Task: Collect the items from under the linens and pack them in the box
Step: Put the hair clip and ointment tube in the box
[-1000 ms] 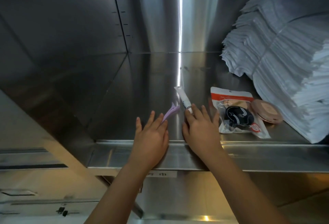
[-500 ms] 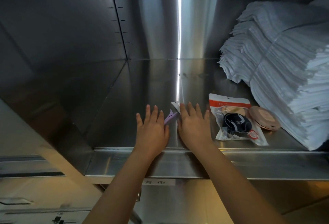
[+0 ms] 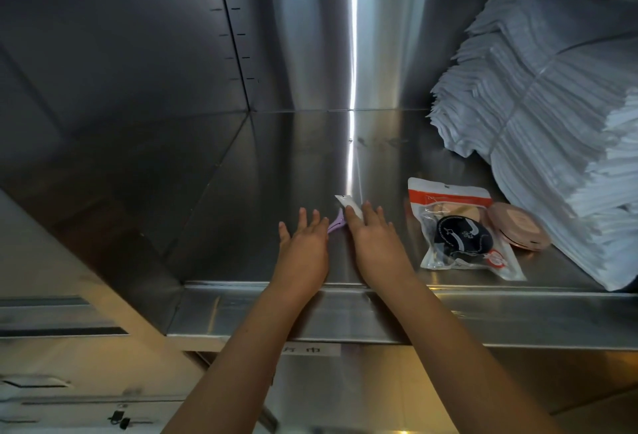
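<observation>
both hands had slid deeper onto the steel shelf (image 3: 276, 175) since a second earlier, covering more of the white tube (image 3: 344, 200). left hand (image 3: 303, 247) lay flat, fingers straight and slightly apart, with the purple hair clip (image 3: 336, 225) at its 2 o'clock edge. right hand (image 3: 376, 244) lay flat on the tube, fingers straight, only the tube's far end showing at 11 o'clock. sponge packet (image 3: 459, 230) lay at the right hand's 3 o'clock, pink compact (image 3: 518, 228) just beside it, folded linens (image 3: 552, 143) at 2 o'clock.
</observation>
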{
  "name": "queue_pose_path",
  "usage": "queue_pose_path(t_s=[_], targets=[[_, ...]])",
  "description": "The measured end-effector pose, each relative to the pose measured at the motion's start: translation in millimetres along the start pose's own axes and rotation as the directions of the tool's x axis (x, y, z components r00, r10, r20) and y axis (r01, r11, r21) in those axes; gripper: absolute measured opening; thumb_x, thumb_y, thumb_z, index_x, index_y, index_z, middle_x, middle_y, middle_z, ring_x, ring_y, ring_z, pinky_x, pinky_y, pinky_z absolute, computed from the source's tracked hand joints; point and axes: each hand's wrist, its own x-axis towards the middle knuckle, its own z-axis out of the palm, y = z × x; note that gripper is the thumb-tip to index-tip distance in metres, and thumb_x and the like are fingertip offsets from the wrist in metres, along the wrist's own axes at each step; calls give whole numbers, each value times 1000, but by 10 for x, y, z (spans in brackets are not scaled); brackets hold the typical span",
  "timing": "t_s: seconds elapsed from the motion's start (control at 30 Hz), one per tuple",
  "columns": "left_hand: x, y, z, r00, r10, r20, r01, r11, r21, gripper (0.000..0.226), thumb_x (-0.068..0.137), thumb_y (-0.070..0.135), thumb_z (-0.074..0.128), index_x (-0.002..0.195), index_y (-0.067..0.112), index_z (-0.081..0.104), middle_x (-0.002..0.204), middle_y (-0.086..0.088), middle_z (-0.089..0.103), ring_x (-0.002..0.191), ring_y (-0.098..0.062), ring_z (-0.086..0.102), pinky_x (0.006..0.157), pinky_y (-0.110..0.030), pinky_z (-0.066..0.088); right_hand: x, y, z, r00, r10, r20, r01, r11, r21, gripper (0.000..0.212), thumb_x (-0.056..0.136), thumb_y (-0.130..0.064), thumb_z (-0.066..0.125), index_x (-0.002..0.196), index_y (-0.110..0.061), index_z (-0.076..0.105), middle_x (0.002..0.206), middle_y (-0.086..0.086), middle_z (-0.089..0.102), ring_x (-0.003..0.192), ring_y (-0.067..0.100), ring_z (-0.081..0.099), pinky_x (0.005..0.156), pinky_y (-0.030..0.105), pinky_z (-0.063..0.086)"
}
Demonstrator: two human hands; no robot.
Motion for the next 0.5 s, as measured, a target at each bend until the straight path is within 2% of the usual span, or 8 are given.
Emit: queue_pose_path(t_s=[0.1, 0.2, 0.27, 0.33, 0.37, 0.4, 0.43, 0.5], targets=[[-30, -35, 11, 998, 6, -68, -9, 999, -48, 54, 94, 2, 33, 146, 13, 22, 156, -8, 15, 143, -22, 3, 112, -48, 2, -2, -9, -6, 1000, -12, -26, 11, 1000, -1, 53, 99, -9, 32, 148, -13, 10, 153, 18, 12, 140, 38, 12, 110, 44, 20], [-126, -60, 2, 989, -26, -149, -2, 983, -186, 52, 96, 2, 34, 146, 10, 22, 155, -7, 18, 143, -20, 9, 113, -43, 5, -16, -4, 3, 995, -42, -87, 41, 999, -8, 54, 99, -7, 31, 148, -11, 7, 154, 16, 13, 140, 37, 13, 110, 42, 20], [-225, -88, -21, 963, -88, -255, -12, 931, -365, 46, 98, 6, 35, 143, 10, 31, 149, -10, 32, 138, -25, 26, 111, -39, 17, -29, 4, -1, 989, -74, -126, 73, 997, -16, 58, 97, -4, 32, 148, -10, 6, 154, 16, 11, 141, 36, 12, 111, 42, 18], [-327, -117, -91, 910, -152, -385, -89, 836, -542, 40, 98, 9, 37, 138, 12, 42, 131, -11, 54, 119, -23, 51, 98, -23, 36, -45, 7, -9, 980, -112, -163, 110, 994, -24, 61, 95, -1, 37, 148, -10, 7, 155, 16, 9, 142, 35, 9, 113, 41, 15], [-380, -125, -140, 891, -186, -413, -128, 770, -625, 37, 98, 11, 39, 135, 16, 47, 122, -6, 60, 108, -16, 57, 88, -12, 39, -58, -2, -21, 973, -137, -185, 134, 991, -26, 63, 94, 0, 39, 148, -10, 8, 155, 16, 7, 142, 35, 9, 113, 41, 14], [-420, -128, -188, 888, -223, -403, -162, 668, -726, 35, 98, 13, 41, 130, 21, 51, 117, 2, 62, 103, -7, 58, 84, -7, 38, -79, -24, -37, 965, -166, -203, 164, 986, -29, 64, 93, 1, 40, 148, -10, 9, 155, 17, 7, 142, 35, 8, 114, 41, 14], [-457, -133, -233, 900, -257, -353, -181, 517, -837, 31, 97, 16, 43, 124, 26, 55, 116, 9, 62, 105, -3, 58, 85, -7, 39, -110, -55, -58, 955, -197, -221, 196, 980, -28, 64, 92, 3, 41, 148, -8, 11, 155, 19, 7, 141, 37, 10, 113, 42, 14], [-529, -137, -316, 945, -285, -161, -139, 95, -986, 26, 95, 21, 44, 115, 30, 58, 113, 12, 66, 109, -7, 60, 87, -18, 46, -189, -127, -111, 923, -265, -279, 267, 963, -30, 63, 84, 12, 50, 142, 2, 28, 148, 30, 22, 135, 47, 24, 109, 51, 25]])
